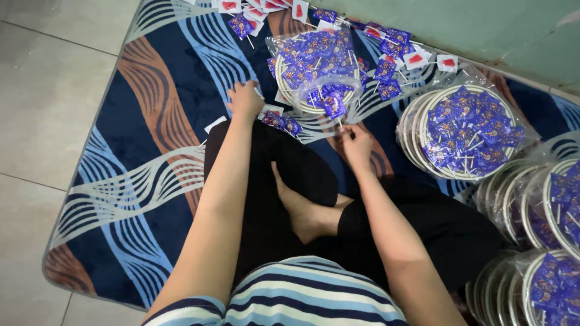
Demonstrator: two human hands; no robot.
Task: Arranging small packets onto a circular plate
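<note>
Pale tiled floor (42, 121) at left, a greenish wall along the top right, and between them a blue rug (151, 90) with brown and cream wave bands, on which we see the person seated cross-legged in black trousers and a striped top, one bare foot (299, 211) tucked between the knees. Straight ahead lies a clear plastic bag (314, 66) over a white round tray, filled with lollipops in blue-purple wrappers. The left hand (244, 99) reaches to the rug just left of that bag, fingers bent down onto small white pieces lying there; we cannot tell whether its grip has anything in it. Two loose blue lollipops (282, 122) lie near the knee, between the hands. The right hand (356, 142) sits just below the bag's near edge, its grip pinched on the white stick of a blue lollipop (333, 107) that hangs at the bag's lip. Further up the rug, scattered small white packets with red centres (417, 59) and more blue lollipops lie loose. To the right a second bagged tray (462, 130), full and tilted, rests against others; more bagged trays (544, 205) stack along the right edge down to the lower corner
</note>
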